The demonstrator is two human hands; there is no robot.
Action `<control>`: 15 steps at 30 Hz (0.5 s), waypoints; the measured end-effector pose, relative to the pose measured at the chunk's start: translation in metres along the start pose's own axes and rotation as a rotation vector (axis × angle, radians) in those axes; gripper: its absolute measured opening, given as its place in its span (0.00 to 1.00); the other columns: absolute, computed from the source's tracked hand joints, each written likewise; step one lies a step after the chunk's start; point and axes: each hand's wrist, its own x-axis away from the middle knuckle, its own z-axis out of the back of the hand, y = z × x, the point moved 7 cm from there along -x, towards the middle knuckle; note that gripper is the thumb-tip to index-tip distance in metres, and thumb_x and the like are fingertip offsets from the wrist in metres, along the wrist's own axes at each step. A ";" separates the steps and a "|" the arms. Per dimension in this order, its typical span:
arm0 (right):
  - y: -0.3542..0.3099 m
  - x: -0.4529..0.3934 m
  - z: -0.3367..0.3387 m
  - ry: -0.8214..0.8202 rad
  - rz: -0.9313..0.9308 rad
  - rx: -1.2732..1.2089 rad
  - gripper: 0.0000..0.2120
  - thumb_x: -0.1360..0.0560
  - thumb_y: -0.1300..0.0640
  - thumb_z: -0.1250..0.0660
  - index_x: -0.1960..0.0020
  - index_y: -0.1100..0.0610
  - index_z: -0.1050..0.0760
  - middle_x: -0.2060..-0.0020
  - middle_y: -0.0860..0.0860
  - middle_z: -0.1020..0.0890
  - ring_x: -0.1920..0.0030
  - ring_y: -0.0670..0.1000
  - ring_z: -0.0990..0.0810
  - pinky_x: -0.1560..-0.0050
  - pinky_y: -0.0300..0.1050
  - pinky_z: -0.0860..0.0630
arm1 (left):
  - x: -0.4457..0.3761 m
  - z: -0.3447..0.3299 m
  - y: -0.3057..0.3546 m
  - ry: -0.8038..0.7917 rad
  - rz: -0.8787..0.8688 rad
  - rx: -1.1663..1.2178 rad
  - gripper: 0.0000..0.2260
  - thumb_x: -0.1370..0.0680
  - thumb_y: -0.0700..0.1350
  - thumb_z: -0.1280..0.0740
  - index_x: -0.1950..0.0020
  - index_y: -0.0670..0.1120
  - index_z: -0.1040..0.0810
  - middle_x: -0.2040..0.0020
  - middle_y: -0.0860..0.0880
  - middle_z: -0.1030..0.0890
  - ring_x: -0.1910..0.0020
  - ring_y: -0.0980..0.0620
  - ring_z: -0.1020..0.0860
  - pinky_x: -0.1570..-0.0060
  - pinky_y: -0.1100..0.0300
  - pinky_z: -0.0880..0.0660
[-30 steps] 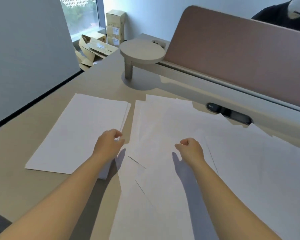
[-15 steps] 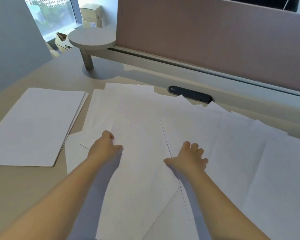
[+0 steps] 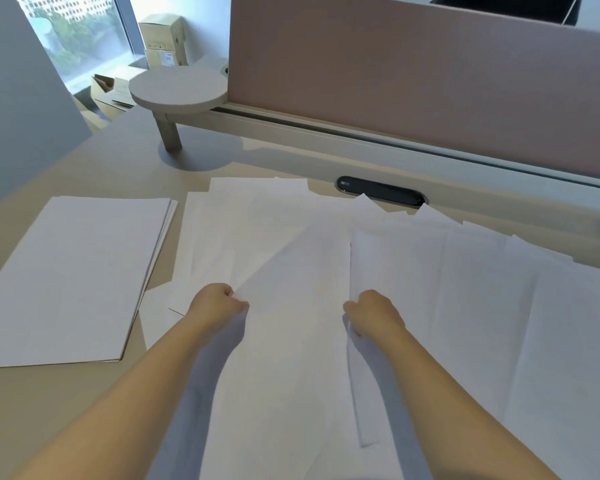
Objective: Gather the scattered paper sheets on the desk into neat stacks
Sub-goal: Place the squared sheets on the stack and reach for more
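1. Currently, the left hand (image 3: 219, 303) and the right hand (image 3: 373, 311) each pinch an opposite side edge of one loose sheet (image 3: 295, 323) at the middle of the table (image 3: 49, 410), fingers curled onto the paper.
2. Likely hazard: with a grip only at the two edges, the sheet could bow or crease if the hands close toward each other, and a thin pinch may slip.
3. Beneath and around it, the scattered sheets (image 3: 482, 306) overlap in a wide fan toward the right; lifting the held sheet could drag neighbours along, since how many layers each hand has caught cannot be told.
4. Left of the fan, the neat stack (image 3: 73, 271) lies square; a sheet dropped askew there would knock its edges out of line.
5. At the far edge, corners of paper touch the dark cable port (image 3: 381, 194) below the partition (image 3: 413, 81); a careless sweep might push sheets into that slot.
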 end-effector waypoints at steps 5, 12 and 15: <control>-0.040 0.011 -0.014 -0.123 0.082 -0.585 0.21 0.22 0.50 0.40 0.71 0.59 0.31 0.73 0.54 0.26 0.71 0.53 0.26 0.57 0.48 0.26 | -0.001 0.004 -0.007 -0.045 0.047 0.187 0.13 0.23 0.39 0.39 0.67 0.41 0.35 0.65 0.44 0.31 0.62 0.46 0.31 0.60 0.58 0.35; 0.029 0.012 0.031 0.309 -0.204 -0.011 0.23 0.25 0.46 0.40 0.34 0.55 0.36 0.35 0.56 0.33 0.35 0.58 0.34 0.38 0.52 0.34 | 0.004 -0.003 0.006 -0.051 0.043 0.353 0.25 0.20 0.52 0.43 0.28 0.43 0.46 0.27 0.41 0.39 0.29 0.40 0.37 0.33 0.48 0.38; 0.052 0.014 0.029 0.262 -0.285 -0.031 0.28 0.27 0.48 0.38 0.32 0.58 0.40 0.36 0.57 0.35 0.36 0.59 0.35 0.38 0.53 0.35 | 0.001 -0.014 0.007 -0.076 0.068 0.479 0.28 0.21 0.51 0.41 0.26 0.44 0.49 0.24 0.46 0.44 0.27 0.43 0.40 0.30 0.47 0.39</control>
